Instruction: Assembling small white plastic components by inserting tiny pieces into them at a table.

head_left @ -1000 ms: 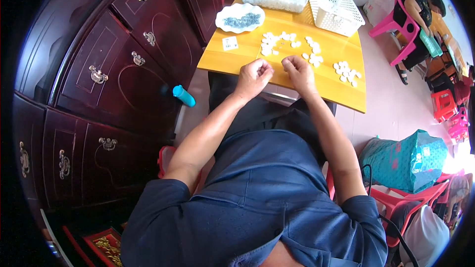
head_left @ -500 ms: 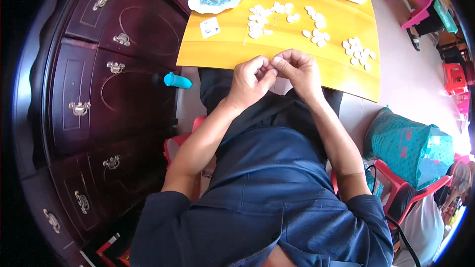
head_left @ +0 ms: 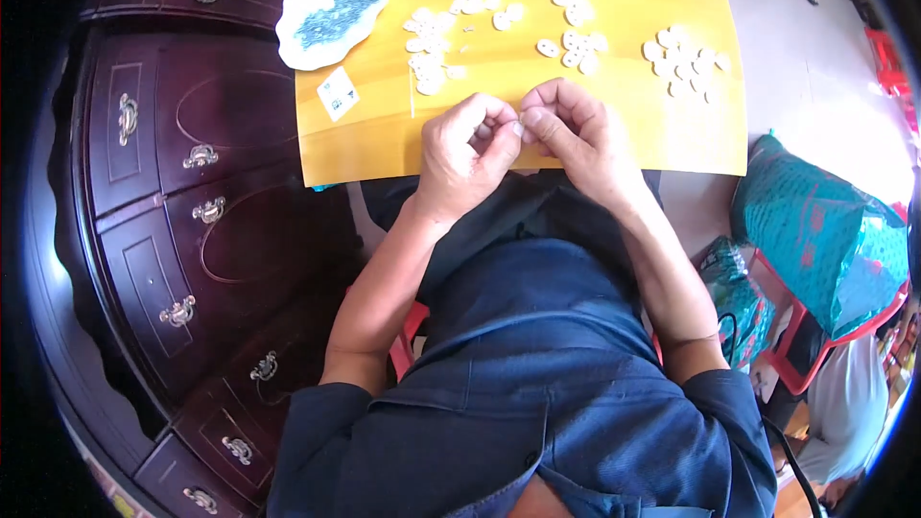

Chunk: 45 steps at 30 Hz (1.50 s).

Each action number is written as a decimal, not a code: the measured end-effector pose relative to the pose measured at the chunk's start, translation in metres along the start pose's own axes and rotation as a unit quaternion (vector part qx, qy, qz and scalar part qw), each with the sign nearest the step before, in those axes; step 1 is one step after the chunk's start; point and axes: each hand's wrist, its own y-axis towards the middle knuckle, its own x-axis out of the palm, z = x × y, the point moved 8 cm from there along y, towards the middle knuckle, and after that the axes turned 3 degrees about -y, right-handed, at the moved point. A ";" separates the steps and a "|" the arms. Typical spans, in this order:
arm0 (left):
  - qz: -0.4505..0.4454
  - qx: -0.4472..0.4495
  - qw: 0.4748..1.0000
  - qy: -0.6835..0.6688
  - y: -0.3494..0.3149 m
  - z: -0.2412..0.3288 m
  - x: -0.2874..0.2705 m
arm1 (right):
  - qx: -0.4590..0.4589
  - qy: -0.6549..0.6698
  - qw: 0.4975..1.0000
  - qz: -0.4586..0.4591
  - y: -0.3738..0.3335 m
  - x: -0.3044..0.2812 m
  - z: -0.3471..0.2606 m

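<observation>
My left hand (head_left: 466, 149) and my right hand (head_left: 578, 138) meet above the near edge of the yellow table (head_left: 369, 149). Thumb and fingers of each are pinched, tips touching; whatever they hold is too small to make out. Beyond the left hand lies a loose cluster of small white oval discs (head_left: 428, 45), with a thin pale stick (head_left: 413, 88) beside it. Another group of white discs (head_left: 579, 50) sits past the right hand, and a separate pile of discs (head_left: 683, 61) is farther right. Dots or holes show on some discs. A few tiny slivers (head_left: 467, 30) lie between the groups.
At the table's left are a scalloped white plate (head_left: 290, 31) of small dark slender pieces and a white printed card (head_left: 338, 94). A dark wooden cabinet (head_left: 240, 86) stands close on the left. Teal bags (head_left: 815, 230) and a red stool (head_left: 794, 350) are at the right, near another person.
My view has shifted, so the table, plate and cabinet appear displaced and turned. My hands stay pinched together, now seen over the table's near edge.
</observation>
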 end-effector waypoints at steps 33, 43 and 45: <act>-0.125 0.018 0.990 0.071 0.046 0.015 0.036 | 0.020 0.182 0.978 0.100 -0.012 -0.033 0.014; -0.147 0.034 0.984 0.096 0.047 0.022 0.039 | 0.020 0.158 0.980 0.116 -0.014 -0.031 0.014; -0.153 0.029 0.982 0.104 0.048 0.025 0.040 | 0.015 0.156 0.980 0.126 -0.014 -0.031 0.013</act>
